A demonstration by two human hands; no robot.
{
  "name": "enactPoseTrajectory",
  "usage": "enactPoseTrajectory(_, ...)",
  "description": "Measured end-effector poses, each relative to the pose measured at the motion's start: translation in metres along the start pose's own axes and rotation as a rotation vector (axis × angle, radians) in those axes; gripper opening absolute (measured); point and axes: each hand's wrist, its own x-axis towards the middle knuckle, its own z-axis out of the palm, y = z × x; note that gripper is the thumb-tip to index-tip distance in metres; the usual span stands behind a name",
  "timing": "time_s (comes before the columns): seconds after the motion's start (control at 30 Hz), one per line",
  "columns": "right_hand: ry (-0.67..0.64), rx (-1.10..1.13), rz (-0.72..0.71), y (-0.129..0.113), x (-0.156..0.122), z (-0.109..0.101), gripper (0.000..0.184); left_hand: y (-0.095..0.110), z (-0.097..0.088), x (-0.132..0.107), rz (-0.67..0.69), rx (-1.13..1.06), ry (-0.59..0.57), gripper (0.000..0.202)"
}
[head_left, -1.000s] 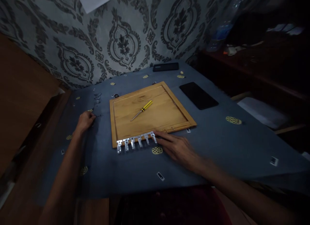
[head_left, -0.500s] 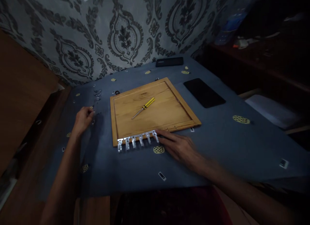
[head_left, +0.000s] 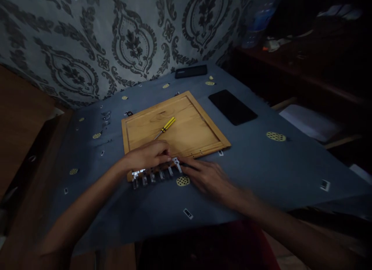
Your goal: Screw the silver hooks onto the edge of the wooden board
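Note:
A metal hook rail (head_left: 176, 161) with several hooks lies along the near edge of a framed wooden board (head_left: 192, 124). My left hand (head_left: 151, 154) is over the middle of the rail, its fingers pinched together; anything between them is too small or hidden to make out. My right hand (head_left: 207, 177) grips the rail's right end with its fingertips, fingers long and close to the board's edge. A screwdriver (head_left: 167, 124) with a yellow and black handle rests on the board, its shaft tip hidden behind my left hand.
A black phone-like slab (head_left: 232, 106) lies right of the board, and a dark oblong case (head_left: 191, 71) at the back by the wall. Small loose pieces (head_left: 106, 116) lie on the blue tablecloth (head_left: 232, 165) at left. A plastic bottle (head_left: 260, 24) stands on the dark furniture at right.
My left hand has moved right, from the tablecloth beside the small pieces to over the hook rail. My right hand stays at the rail's end. The view has shifted slightly.

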Motion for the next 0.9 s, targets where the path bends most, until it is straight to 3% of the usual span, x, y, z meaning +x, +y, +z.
enactPoseTrajectory(0.2, 0.001, -0.009, -0.010, -0.001, 0.001, -0.002, 0.038, -0.001, -0.004, 0.019, 0.011, -0.027, -0.139, 0.011)
enactPoseTrajectory(0.9, -0.051, -0.001, 0.004, -0.004, 0.003, -0.009, 0.039, 0.010, -0.012, 0.033, -0.048, 0.011, -0.300, 0.015)
